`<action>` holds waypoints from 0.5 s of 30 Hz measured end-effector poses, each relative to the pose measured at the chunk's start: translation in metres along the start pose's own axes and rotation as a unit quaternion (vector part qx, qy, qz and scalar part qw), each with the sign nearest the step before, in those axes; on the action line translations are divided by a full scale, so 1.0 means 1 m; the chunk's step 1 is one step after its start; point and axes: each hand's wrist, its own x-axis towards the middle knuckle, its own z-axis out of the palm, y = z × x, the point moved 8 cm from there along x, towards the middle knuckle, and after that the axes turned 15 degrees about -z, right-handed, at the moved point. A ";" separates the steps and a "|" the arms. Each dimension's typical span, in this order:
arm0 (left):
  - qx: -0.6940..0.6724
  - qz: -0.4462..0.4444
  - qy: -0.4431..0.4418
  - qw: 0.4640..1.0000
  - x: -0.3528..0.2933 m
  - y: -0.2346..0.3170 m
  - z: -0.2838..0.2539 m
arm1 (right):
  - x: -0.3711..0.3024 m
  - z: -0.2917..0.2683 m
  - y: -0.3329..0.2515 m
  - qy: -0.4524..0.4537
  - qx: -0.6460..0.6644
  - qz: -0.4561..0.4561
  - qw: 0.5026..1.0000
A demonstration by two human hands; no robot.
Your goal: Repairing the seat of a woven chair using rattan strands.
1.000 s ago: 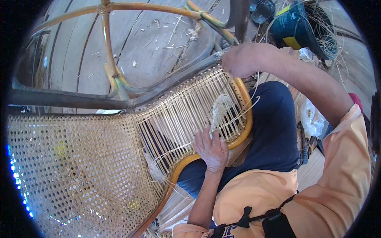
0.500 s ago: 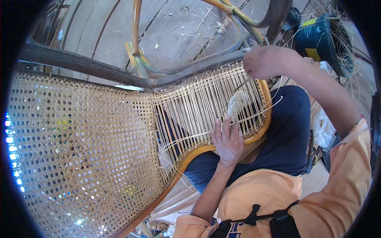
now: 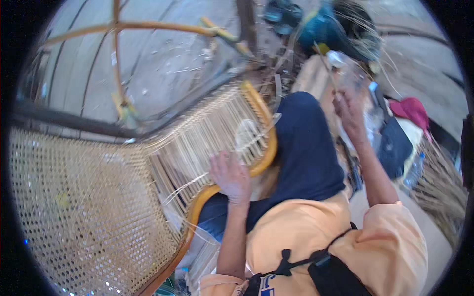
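A chair frame with a curved yellow-brown rim (image 3: pixel 269 143) lies across my lap. Finished open-hole cane weave (image 3: pixel 89 197) fills its wide left part. Over the narrower part run parallel cane strands (image 3: pixel 182 148), with a pale oval patch showing at them near the rim. My left hand (image 3: pixel 229 175) lies on these strands beside the rim, fingers stretched out. Away from the frame, to the right of my knee, my right hand (image 3: pixel 350 111) is closed around a thin stick-like tool (image 3: pixel 326 64) that points up and away; motion blur hides its exact kind.
A teal bucket (image 3: pixel 323 32) with loose cane strips stands at the far right. A dark red cap (image 3: pixel 411 111), a clear bottle (image 3: pixel 415 170) and a heap of dry strips (image 3: pixel 439 197) lie at the right. Bamboo poles (image 3: pixel 163 25) of the frame extend at the far left.
My right hand has left the far edge of the strands and swung right, beyond my knee, with the thin tool. The view has turned right. My left hand stays on the strands.
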 end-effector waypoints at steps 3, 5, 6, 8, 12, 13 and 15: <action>0.031 0.021 0.016 0.999 -0.003 -0.003 -0.001 | -0.096 -0.012 0.047 0.010 -0.027 0.062 0.998; 0.029 0.029 0.009 0.999 -0.001 0.002 -0.005 | -0.148 -0.009 0.068 -0.024 -0.089 0.060 0.994; 0.029 0.022 0.013 0.999 0.002 0.004 -0.006 | -0.172 -0.009 0.067 -0.037 -0.128 0.038 0.990; 0.029 0.038 0.013 0.999 0.001 0.009 -0.003 | -0.219 -0.004 0.095 -0.041 -0.112 0.076 0.990; 0.040 0.053 0.019 0.998 -0.001 0.010 -0.001 | -0.258 0.006 0.113 -0.123 -0.146 0.061 0.980; 0.041 0.057 0.024 0.997 -0.002 0.010 -0.001 | -0.264 0.014 0.122 -0.193 -0.206 0.044 0.958; 0.039 0.037 -0.002 0.999 0.000 0.000 -0.003 | -0.258 0.009 0.111 -0.164 -0.199 0.040 0.965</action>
